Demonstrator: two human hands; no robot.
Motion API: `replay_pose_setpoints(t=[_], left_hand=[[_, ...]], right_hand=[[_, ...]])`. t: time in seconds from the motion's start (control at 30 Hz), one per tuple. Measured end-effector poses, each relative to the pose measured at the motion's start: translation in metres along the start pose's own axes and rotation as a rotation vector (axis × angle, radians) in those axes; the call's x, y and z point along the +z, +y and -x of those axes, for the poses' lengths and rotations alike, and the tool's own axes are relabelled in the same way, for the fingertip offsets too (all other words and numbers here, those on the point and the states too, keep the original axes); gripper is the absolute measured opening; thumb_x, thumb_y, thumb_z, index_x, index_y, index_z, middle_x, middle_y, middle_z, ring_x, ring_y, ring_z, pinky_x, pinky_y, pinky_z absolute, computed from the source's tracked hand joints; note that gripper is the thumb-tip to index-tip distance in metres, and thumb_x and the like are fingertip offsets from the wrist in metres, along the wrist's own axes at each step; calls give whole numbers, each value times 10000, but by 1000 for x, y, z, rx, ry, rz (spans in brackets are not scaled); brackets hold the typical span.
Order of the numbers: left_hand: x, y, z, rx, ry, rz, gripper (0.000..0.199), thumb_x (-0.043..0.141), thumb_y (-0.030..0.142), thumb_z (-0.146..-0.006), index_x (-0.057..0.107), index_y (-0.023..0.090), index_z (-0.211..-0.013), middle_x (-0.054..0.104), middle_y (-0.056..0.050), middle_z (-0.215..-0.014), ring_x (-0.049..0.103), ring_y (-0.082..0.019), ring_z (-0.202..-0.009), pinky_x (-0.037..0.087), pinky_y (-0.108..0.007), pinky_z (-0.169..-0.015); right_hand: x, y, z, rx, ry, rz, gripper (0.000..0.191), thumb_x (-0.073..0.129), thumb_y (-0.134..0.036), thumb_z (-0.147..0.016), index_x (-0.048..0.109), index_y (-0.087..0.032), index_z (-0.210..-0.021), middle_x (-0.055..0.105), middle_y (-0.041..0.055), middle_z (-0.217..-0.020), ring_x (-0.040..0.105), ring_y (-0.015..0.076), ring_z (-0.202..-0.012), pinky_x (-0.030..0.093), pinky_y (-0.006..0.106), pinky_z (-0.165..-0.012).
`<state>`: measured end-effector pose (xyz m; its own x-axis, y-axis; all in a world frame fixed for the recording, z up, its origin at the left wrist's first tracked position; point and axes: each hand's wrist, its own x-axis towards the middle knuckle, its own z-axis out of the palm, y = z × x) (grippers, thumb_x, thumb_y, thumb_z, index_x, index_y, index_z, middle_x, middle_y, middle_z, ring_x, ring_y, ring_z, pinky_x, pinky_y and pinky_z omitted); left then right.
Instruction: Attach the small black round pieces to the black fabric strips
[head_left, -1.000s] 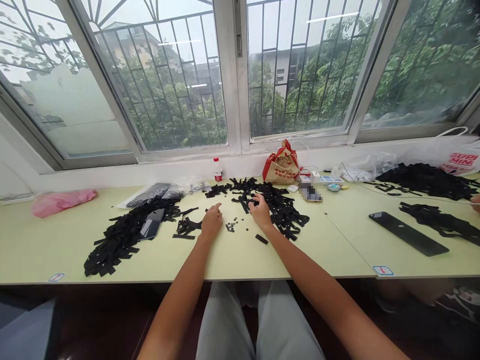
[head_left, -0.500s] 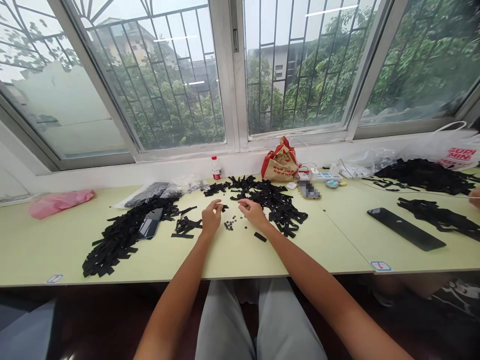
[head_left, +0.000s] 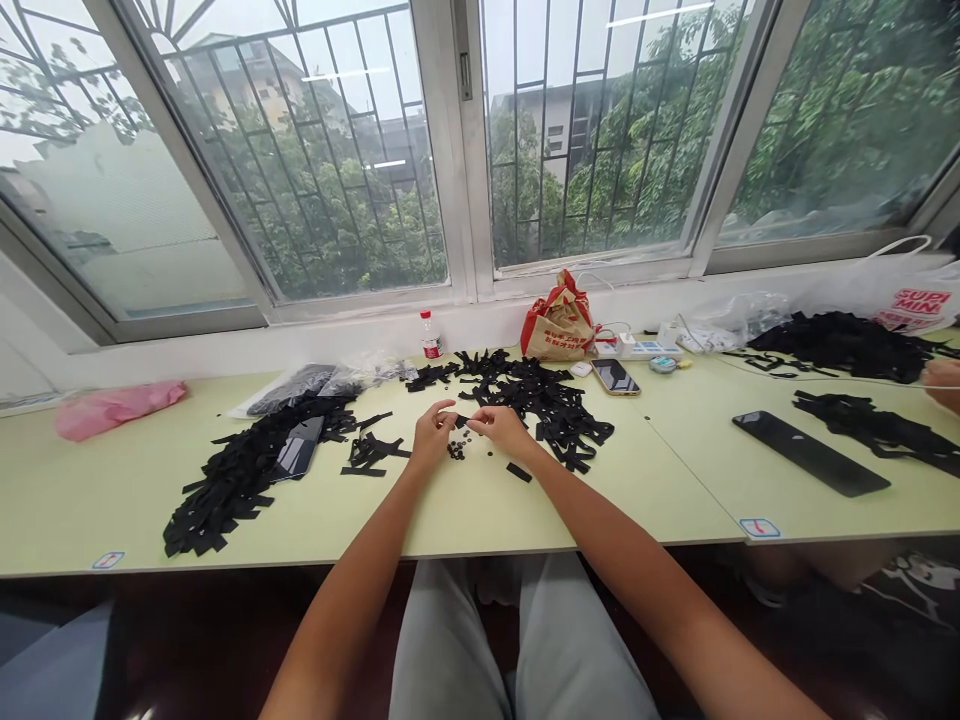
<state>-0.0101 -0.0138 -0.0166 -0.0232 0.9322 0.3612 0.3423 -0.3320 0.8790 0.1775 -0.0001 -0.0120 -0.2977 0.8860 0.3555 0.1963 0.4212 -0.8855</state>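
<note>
My left hand [head_left: 433,432] and my right hand [head_left: 501,428] meet above the middle of the table. Between their fingertips is a short black fabric strip [head_left: 462,421], pinched from both sides. Small dark rings or washers [head_left: 456,450] lie scattered just below my fingers; their exact kind is too small to tell. One loose black strip [head_left: 518,472] rests near my right wrist. A heap of black strips [head_left: 551,400] spreads behind and right of my right hand. Left of my left hand lies a smaller group of strips [head_left: 373,453].
A long pile of black strips [head_left: 240,470] with a phone [head_left: 300,448] on it covers the left side. Behind stand a red-capped bottle [head_left: 430,338] and a paper bag [head_left: 559,325]. At right are a phone [head_left: 616,377], a dark flat slab [head_left: 810,453] and another person's hand [head_left: 941,385].
My right hand has moved left to meet my left hand, and its fingers now grip the black strip too. My left hand has shifted slightly right.
</note>
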Motion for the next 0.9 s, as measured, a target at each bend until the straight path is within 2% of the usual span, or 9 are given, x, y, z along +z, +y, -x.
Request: replay_pose_setpoints(t=[0.07,0.13,0.27,0.33,0.43,0.57,0.7,0.83,0.9], left_hand=[[1,0,0,-5,38,-67,403,554,449,-894,621,185,-1192,688,-26,-778,630,-173,-750,469,-278,-685],[2,-1,1,7,58,-157,329,548,435,-894,662,199,-1092,694,-31,-815,622,-175,-756,469,-285,-689],[4,-4,3,38,-7,-369,200,590,360,-844,715,204,-843,683,-40,-830,601,-177,-734,465,-302,-696],[5,-6,3,60,-50,-460,167,616,333,-817,725,207,-800,664,-39,-804,596,-177,-718,459,-307,-686],[4,-8,3,92,-119,-513,149,631,321,-808,732,213,-789,648,-35,-795,594,-173,-706,459,-311,-684],[1,-12,2,117,-166,-486,157,617,326,-829,726,214,-813,655,-36,-827,599,-171,-721,463,-307,-686],[1,-14,2,120,-171,-501,125,611,297,-827,707,218,-832,654,-29,-839,599,-172,-746,461,-302,-684],[2,-15,2,119,-172,-507,88,607,259,-825,684,215,-832,653,-27,-839,604,-178,-784,460,-300,-692],[3,-14,3,121,-176,-493,69,608,243,-825,671,215,-825,651,-24,-840,603,-174,-784,458,-293,-687]], right_hand=[[-1,-2,-2,32,43,-63,286,644,-455,-789,657,-186,-693,633,0,-671,520,142,-618,379,266,-597],[-3,-2,-4,59,139,-112,319,624,-471,-789,600,-191,-639,638,16,-700,516,145,-625,372,267,-576],[-6,2,-9,50,343,-175,320,590,-415,-759,498,-195,-545,703,74,-1022,548,154,-700,379,270,-551],[-9,4,-11,104,377,-256,278,573,-407,-750,533,-193,-577,709,82,-1037,496,126,-604,330,265,-487],[-12,4,-12,211,383,-419,267,599,-435,-739,577,-186,-647,707,75,-849,370,84,-475,238,252,-423],[-12,2,-14,284,354,-584,335,672,-501,-717,562,-188,-668,668,63,-739,363,76,-453,207,242,-401],[-8,1,-13,278,253,-647,366,654,-529,-737,665,-167,-790,698,82,-837,445,89,-491,245,242,-400],[-6,2,-10,217,192,-622,328,706,-428,-697,712,-177,-908,725,75,-953,488,91,-554,295,232,-427],[-6,4,-10,203,182,-597,367,726,-389,-685,695,-191,-993,736,67,-965,481,89,-550,305,229,-436]])
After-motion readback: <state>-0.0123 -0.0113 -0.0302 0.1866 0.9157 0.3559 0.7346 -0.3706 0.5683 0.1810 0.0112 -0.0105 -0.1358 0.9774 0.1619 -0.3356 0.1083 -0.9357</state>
